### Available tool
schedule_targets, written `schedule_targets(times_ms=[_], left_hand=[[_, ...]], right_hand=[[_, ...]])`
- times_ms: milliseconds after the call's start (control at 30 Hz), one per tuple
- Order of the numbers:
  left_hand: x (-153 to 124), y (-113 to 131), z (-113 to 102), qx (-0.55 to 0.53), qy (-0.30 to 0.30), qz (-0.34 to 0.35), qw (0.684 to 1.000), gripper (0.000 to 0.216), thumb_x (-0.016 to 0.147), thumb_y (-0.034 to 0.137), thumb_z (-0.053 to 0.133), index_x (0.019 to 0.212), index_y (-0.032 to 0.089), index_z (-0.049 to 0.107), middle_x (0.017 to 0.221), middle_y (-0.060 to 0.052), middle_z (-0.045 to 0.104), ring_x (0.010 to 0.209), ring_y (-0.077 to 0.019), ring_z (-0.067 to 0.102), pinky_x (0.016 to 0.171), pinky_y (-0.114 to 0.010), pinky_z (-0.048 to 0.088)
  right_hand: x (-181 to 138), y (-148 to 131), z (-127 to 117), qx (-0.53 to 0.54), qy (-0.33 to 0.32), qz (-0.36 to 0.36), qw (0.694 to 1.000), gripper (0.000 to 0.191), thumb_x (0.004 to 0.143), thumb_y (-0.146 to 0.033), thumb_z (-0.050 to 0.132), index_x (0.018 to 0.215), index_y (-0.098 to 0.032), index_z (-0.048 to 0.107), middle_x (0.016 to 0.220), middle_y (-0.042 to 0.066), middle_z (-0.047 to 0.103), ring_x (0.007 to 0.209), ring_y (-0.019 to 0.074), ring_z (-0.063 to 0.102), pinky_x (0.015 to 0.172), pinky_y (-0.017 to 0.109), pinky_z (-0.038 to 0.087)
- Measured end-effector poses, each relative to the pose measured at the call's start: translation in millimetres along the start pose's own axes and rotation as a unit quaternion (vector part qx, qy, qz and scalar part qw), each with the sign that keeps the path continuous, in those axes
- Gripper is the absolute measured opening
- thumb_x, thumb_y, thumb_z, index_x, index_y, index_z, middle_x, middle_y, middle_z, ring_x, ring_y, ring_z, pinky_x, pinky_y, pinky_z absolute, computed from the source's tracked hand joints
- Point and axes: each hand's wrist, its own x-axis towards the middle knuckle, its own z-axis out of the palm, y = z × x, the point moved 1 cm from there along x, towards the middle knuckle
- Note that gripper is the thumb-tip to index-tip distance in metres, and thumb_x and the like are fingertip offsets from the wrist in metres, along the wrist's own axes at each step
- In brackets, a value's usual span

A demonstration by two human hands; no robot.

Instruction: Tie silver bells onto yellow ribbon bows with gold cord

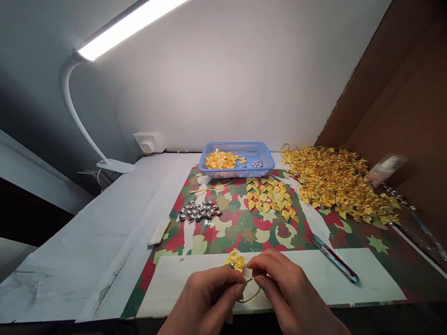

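My left hand (206, 298) and my right hand (286, 291) meet at the near edge of the table, fingers pinched together. Between them is a small yellow ribbon bow (236, 260) with a silver bead at its left, and a thin gold cord loop (249, 293) hangs below the fingertips. Both hands pinch the cord just under the bow. The hands sit over a white sheet (366, 274) laid on patterned red and green paper (240, 228).
A blue basket (265, 156) with yellow bows stands at the back. Loose yellow bows (270, 197) lie in rows before it; a large heap of finished bows (338, 184) is at right. Silver beads (199, 211) lie at left. Snips (333, 258) rest at right. A desk lamp (115, 165) stands back left.
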Motion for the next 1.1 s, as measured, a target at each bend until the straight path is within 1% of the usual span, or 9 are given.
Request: schedule_targets(times_ms=[67,133,267,400,567,700,900,1000,1100], left_hand=[[-1,2,-1,-0.025,-0.004,-0.01,1.0,0.025,0.087,0.036,0.061,0.077,0.017,0.073,0.061,0.001,0.058,0.054,-0.0146,0.051,0.053,-0.023,0.042],[-1,3,-2,-0.031,-0.004,-0.013,0.999,0.024,0.087,0.036,0.062,0.076,0.017,0.074,0.062,0.001,0.059,0.054,-0.0144,0.051,0.053,-0.022,0.043],[0,0,-3,0.011,0.002,-0.003,1.0,0.024,0.087,0.034,0.062,0.076,0.017,0.075,0.062,0.0,0.063,0.055,-0.0153,0.054,0.054,-0.023,0.044],[0,-3,-3,0.081,0.012,0.027,0.996,0.026,0.09,0.033,0.058,0.077,0.019,0.076,0.065,-0.004,0.07,0.058,-0.0184,0.059,0.056,-0.024,0.046],[-2,0,-4,0.159,0.033,0.068,0.984,0.028,0.092,0.028,0.057,0.069,0.021,0.072,0.059,-0.001,0.065,0.055,-0.0171,0.058,0.055,-0.023,0.044],[-3,0,-4,0.183,0.035,0.102,0.977,0.028,0.092,0.023,0.056,0.067,0.021,0.068,0.063,-0.001,0.067,0.059,-0.0174,0.06,0.058,-0.023,0.044],[-1,-6,-3,0.139,0.021,0.061,0.988,0.022,0.093,0.032,0.055,0.085,0.022,0.073,0.075,-0.003,0.074,0.068,-0.0209,0.064,0.064,-0.025,0.047],[1,-9,-3,0.126,0.011,0.05,0.991,0.026,0.092,0.031,0.051,0.079,0.021,0.072,0.072,-0.003,0.071,0.066,-0.02,0.061,0.063,-0.025,0.046],[3,-9,-3,0.089,0.003,0.022,0.996,0.026,0.091,0.03,0.051,0.079,0.019,0.071,0.07,-0.002,0.067,0.064,-0.0179,0.055,0.06,-0.025,0.044]], right_hand=[[0,-1,-3,0.023,-0.02,0.042,0.999,0.021,0.092,-0.009,0.05,0.106,-0.022,0.059,0.095,0.002,0.063,0.084,0.0162,0.059,0.066,0.025,0.045],[0,-1,-3,0.029,-0.025,0.063,0.997,0.019,0.091,-0.009,0.053,0.102,-0.022,0.061,0.091,0.001,0.063,0.081,0.0152,0.06,0.061,0.023,0.043],[0,0,3,0.031,0.009,0.028,0.999,0.018,0.093,-0.011,0.05,0.09,-0.021,0.064,0.079,0.0,0.061,0.071,0.0134,0.058,0.06,0.023,0.041],[0,2,8,0.012,0.044,0.008,0.999,0.017,0.094,-0.013,0.05,0.084,-0.021,0.062,0.075,0.0,0.059,0.068,0.014,0.056,0.057,0.024,0.039],[2,1,6,-0.038,0.034,-0.03,0.998,0.017,0.093,-0.011,0.05,0.089,-0.019,0.065,0.078,0.003,0.063,0.072,0.0158,0.058,0.063,0.025,0.044],[2,-3,3,-0.073,0.034,-0.049,0.996,0.018,0.093,-0.009,0.051,0.087,-0.019,0.064,0.077,0.003,0.063,0.071,0.0159,0.057,0.061,0.024,0.043],[1,-3,6,-0.098,0.051,-0.06,0.992,0.02,0.092,-0.008,0.044,0.08,-0.019,0.056,0.072,0.002,0.057,0.066,0.0152,0.053,0.057,0.025,0.038],[0,0,11,-0.088,0.04,-0.038,0.995,0.018,0.092,-0.008,0.046,0.083,-0.019,0.056,0.075,0.002,0.057,0.068,0.0155,0.052,0.059,0.026,0.037],[-2,5,16,-0.07,0.053,-0.018,0.996,0.017,0.093,-0.009,0.045,0.084,-0.021,0.054,0.076,0.001,0.055,0.071,0.016,0.051,0.061,0.027,0.035]])
